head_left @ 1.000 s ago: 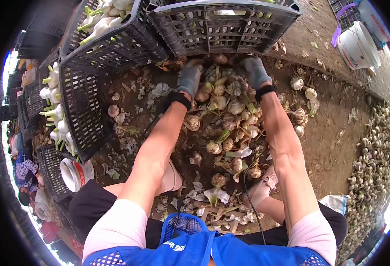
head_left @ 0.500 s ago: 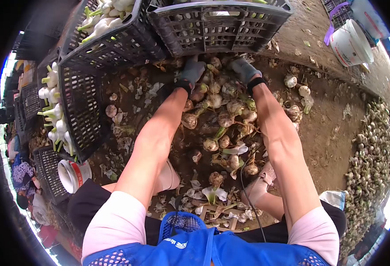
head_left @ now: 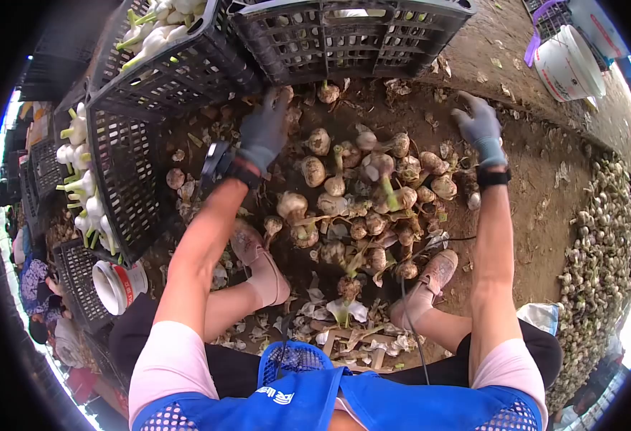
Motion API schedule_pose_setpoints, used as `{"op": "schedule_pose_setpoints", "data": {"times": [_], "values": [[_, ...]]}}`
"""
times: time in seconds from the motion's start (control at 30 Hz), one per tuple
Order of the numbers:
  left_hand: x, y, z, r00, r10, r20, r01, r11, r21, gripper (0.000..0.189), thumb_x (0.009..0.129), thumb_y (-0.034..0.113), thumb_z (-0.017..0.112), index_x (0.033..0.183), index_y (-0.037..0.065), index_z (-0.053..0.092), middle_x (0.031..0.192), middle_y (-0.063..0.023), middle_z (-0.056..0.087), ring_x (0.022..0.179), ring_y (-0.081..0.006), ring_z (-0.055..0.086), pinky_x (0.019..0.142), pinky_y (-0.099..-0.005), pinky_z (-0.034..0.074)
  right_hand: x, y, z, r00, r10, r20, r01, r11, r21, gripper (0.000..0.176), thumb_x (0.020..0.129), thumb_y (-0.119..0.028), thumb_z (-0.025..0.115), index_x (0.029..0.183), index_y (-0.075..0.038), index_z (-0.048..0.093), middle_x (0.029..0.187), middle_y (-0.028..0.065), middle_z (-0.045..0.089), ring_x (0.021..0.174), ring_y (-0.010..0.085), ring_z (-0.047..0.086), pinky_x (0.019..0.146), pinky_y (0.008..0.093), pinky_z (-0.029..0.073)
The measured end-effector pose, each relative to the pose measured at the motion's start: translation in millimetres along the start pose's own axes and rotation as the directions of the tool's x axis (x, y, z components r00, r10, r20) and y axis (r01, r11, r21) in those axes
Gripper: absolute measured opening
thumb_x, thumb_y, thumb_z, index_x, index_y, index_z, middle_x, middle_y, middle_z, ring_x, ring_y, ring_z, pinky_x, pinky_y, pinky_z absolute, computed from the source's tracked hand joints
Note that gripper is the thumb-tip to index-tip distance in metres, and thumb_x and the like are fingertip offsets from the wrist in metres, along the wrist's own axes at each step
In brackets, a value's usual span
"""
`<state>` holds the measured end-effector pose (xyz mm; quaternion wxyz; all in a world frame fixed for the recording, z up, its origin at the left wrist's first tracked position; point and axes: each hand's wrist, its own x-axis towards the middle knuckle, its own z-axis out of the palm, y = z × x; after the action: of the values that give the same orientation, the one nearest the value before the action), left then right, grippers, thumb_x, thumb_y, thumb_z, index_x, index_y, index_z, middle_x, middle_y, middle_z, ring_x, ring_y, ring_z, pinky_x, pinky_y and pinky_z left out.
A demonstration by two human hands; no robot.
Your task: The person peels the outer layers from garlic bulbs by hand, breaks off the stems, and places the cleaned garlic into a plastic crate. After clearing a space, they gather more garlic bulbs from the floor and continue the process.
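My left hand (head_left: 264,131), in a grey glove, is on the left side of the loose garlic bulbs (head_left: 314,171), just below the front crate. Its fingers are stretched forward, and a strap and a dark device sit at the wrist. On the other side, my right hand (head_left: 480,128), gloved too, hovers over bare soil with fingers apart and nothing in them. Between both hands lie several dirty bulbs with roots and stalks, one of them blurred. A single garlic bulb (head_left: 328,92) lies farther off, under the crate's edge.
Black crates (head_left: 344,43) stand in front and at the left, the left one (head_left: 125,172) holding peeled-looking white garlic. White buckets (head_left: 567,65) are at the upper right and lower left. A long garlic heap (head_left: 595,287) runs down the right. Dry skins litter the ground near my shoes (head_left: 439,271).
Both hands have come away from the far side of the bulbs and moved apart, left and right. The bulbs between them have shifted toward me and spread out.
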<state>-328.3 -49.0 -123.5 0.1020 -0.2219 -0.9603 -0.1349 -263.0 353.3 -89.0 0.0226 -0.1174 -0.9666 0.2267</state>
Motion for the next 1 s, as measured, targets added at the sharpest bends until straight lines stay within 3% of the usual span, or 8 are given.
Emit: {"op": "schedule_pose_setpoints", "data": {"times": [0.37,0.43,0.5,0.7,0.73,0.83,0.9,1.0], "values": [[-41,11,16,0.884,-0.433,0.177,0.432,0.901,0.045,0.047,0.078,0.044,0.057,0.102,0.004,0.056,0.087,-0.0212,0.062,0.082,-0.0398,0.058,0.068,-0.0449,0.046,-74,9,45,0.990,-0.055,0.129,0.033,0.985,0.169,0.016,0.077,-0.018,0.056,0.090,-0.018,0.065,0.090,0.0156,0.061,0.084,0.0324,0.059,0.073,0.0373,0.048],[-68,12,1,0.863,-0.214,0.458,0.457,0.716,-0.527,0.060,0.076,0.052,0.059,0.109,0.002,0.055,0.093,-0.0188,0.063,0.090,-0.0344,0.059,0.076,-0.0387,0.045,-70,25,35,0.968,-0.196,0.154,0.136,0.934,0.331,0.022,0.077,-0.016,0.056,0.097,-0.014,0.065,0.085,0.0128,0.065,0.083,0.0267,0.061,0.073,0.0336,0.048],[-78,-12,0,0.703,-0.344,0.623,0.681,0.580,-0.448,0.071,0.073,0.055,0.061,0.116,0.000,0.052,0.102,-0.0177,0.062,0.097,-0.0307,0.057,0.085,-0.0348,0.042,-61,-3,-35,0.918,0.201,0.342,-0.382,0.679,0.627,0.025,0.080,-0.017,0.056,0.102,-0.008,0.063,0.084,0.0073,0.067,0.082,0.0218,0.061,0.073,0.0307,0.048],[16,1,53,0.959,-0.283,0.009,0.273,0.916,-0.293,0.064,0.073,0.051,0.061,0.121,0.011,0.050,0.124,-0.0222,0.046,0.117,-0.0339,0.043,0.095,-0.0414,0.034,-19,127,16,0.788,0.574,0.222,-0.541,0.475,0.694,0.033,0.085,-0.023,0.055,0.111,-0.003,0.057,0.113,0.0104,0.058,0.096,0.0187,0.057,0.083,0.0283,0.044],[36,15,54,0.940,-0.314,0.129,0.339,0.894,-0.294,0.063,0.073,0.050,0.062,0.121,0.011,0.050,0.123,-0.0206,0.048,0.115,-0.0327,0.045,0.094,-0.0397,0.036,-17,183,52,0.974,0.224,0.017,-0.214,0.902,0.375,0.036,0.086,-0.026,0.053,0.113,-0.002,0.055,0.116,0.0113,0.056,0.099,0.0182,0.056,0.085,0.0268,0.044],[67,47,56,0.883,-0.307,0.354,0.444,0.790,-0.423,0.064,0.075,0.047,0.062,0.122,0.005,0.048,0.119,-0.0183,0.052,0.112,-0.0296,0.048,0.093,-0.0349,0.037,-51,74,35,0.788,0.469,0.399,-0.558,0.271,0.784,0.039,0.085,-0.032,0.054,0.113,-0.004,0.056,0.112,0.0157,0.057,0.097,0.0218,0.058,0.086,0.0273,0.045],[73,50,81,0.854,-0.257,0.453,0.493,0.677,-0.546,0.067,0.077,0.046,0.061,0.122,-0.001,0.046,0.116,-0.0176,0.054,0.112,-0.0277,0.048,0.094,-0.0318,0.036,-58,106,78,0.960,0.263,0.091,-0.278,0.930,0.240,0.043,0.083,-0.037,0.055,0.111,-0.005,0.058,0.109,0.0189,0.057,0.099,0.0293,0.056,0.088,0.0326,0.043],[71,62,109,0.929,0.096,0.359,0.198,0.688,-0.698,0.044,0.082,0.026,0.062,0.118,0.002,0.052,0.116,-0.0116,0.054,0.104,-0.0205,0.051,0.091,-0.0297,0.038,-61,91,82,0.971,0.204,0.128,-0.240,0.855,0.460,0.043,0.082,-0.041,0.054,0.111,-0.010,0.059,0.108,0.0227,0.055,0.103,0.0356,0.052,0.091,0.0359,0.039]]}}
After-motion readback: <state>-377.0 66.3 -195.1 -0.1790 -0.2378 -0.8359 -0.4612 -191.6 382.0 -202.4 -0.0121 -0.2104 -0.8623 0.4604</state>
